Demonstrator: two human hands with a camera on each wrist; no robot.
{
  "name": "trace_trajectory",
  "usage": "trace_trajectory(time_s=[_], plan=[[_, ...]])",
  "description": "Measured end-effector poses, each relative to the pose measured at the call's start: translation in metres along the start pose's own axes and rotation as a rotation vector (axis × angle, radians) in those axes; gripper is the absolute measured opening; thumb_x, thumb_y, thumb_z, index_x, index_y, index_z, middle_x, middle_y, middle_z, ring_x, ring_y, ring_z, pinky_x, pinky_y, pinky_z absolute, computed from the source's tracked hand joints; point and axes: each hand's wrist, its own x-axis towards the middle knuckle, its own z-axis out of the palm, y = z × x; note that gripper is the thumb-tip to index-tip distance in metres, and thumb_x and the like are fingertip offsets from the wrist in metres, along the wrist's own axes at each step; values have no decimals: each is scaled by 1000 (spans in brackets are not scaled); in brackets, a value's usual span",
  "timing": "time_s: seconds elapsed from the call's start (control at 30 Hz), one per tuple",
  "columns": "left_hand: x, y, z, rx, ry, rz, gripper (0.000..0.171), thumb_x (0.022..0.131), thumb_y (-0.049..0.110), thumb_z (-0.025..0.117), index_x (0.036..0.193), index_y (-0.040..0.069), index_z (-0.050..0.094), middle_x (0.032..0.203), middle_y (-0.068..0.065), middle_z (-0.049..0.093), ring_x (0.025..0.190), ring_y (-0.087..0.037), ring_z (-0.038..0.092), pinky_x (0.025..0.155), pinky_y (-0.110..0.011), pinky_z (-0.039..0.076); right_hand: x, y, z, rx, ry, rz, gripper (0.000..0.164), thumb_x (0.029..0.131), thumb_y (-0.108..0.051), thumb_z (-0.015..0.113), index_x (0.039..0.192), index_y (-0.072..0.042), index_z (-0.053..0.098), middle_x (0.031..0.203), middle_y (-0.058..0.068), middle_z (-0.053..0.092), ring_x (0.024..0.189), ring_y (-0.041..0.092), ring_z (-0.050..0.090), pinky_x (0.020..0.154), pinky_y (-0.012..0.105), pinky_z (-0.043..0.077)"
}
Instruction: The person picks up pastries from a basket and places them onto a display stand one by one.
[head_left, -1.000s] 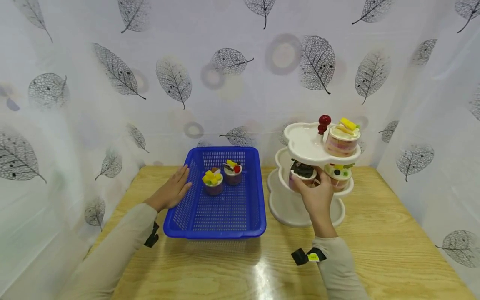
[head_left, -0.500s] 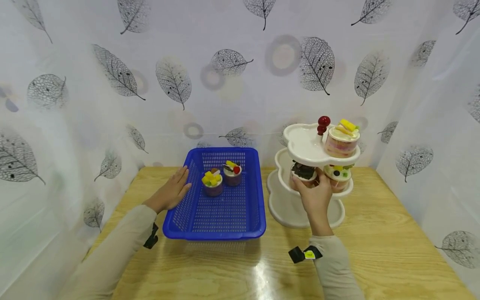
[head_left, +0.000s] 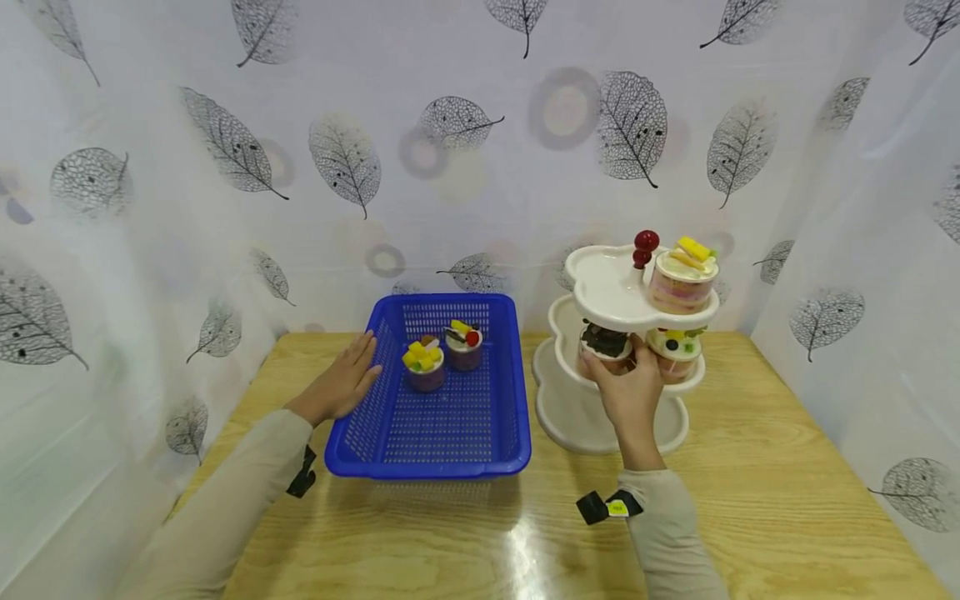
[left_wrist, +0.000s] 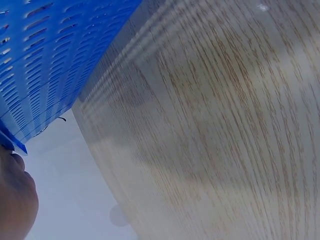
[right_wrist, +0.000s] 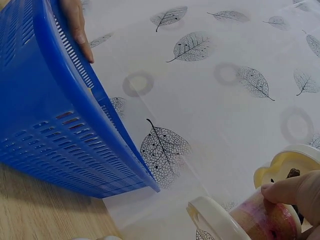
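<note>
My left hand (head_left: 337, 385) rests with straight fingers on the left rim of a blue plastic basket (head_left: 457, 468). Two dessert cups stand inside it: one topped with yellow cubes (head_left: 425, 375), another with a red cherry (head_left: 463, 352). On the middle tier of a white three-tier stand (head_left: 607, 287), my right hand (head_left: 633, 396) grips a dessert cup with dark chocolate topping (head_left: 606, 343). In the right wrist view, thumb and fingers pinch this cup's clear side (right_wrist: 265, 220), its pink and tan layers showing. Beside that hand sits a fruit-topped dessert cup (head_left: 677, 358).
A mango-topped dessert cup (head_left: 682, 283) stands on the top tier, next to the stand's red knob (head_left: 644, 248). The top tier overhangs the gripped cup. Stand and basket share a wooden table (head_left: 780, 500), with a leaf-print curtain (head_left: 465, 200) behind it.
The right wrist has shifted slightly to the left, the hand staying on the chocolate-topped dessert cup. The left hand and the basket have not moved.
</note>
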Motion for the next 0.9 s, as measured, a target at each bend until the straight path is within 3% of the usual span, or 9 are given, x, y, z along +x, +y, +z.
trace_trajectory(time_s=[0.37,0.67,0.9], plan=[[-1,-1,2,-10,12,10,60,106,29,23,149,-11,10,157,-27,4,144,-44,2,116,-57,7,-1,1,0,-27,-15,-10,67,75,-14,82,131,6,52,124,24,54,108,32,56,88,37,46],[1,-5,4,-31,32,45,62,106,32,22,148,-12,11,156,-29,5,143,-46,4,114,-60,8,-4,-1,-10,-57,-73,-36,70,78,-20,81,135,5,48,132,26,51,118,39,52,97,50,46],[0,-4,4,-19,34,43,60,107,29,24,148,-13,12,156,-29,5,143,-47,6,114,-59,9,-16,-16,-31,-67,-227,19,75,82,-25,77,142,2,41,142,24,44,129,39,44,109,50,35]])
